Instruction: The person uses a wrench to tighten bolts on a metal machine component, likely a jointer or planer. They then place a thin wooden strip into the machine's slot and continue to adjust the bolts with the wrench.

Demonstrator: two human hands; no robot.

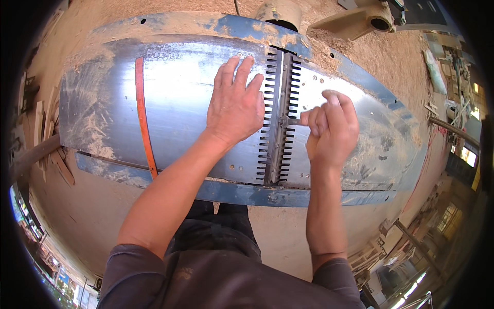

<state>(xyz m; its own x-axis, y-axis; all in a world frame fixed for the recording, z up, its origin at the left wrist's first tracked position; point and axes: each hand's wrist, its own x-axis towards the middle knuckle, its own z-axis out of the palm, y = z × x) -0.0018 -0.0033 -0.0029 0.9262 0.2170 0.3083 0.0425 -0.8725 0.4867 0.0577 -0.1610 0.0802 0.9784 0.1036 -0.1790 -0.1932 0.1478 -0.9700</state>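
Note:
A jointer's metal bed lies before me, split by a slot with comb-like toothed edges. In that slot sits the cutter head, with a row of bolts along it. My left hand rests on the bed just left of the slot, fingers spread apart, its thumb side close to the teeth. Right of the slot, my right hand is closed round a small dark wrench, whose head meets a bolt on the cutter head. Most of the wrench's handle is hidden inside my fingers.
A long orange-red strip lies across the left part of the bed. Blue painted edges border the machine, dusted with sawdust. Beyond the far edge are a pipe-like duct and a beige metal casting. Wooden offcuts lie at left.

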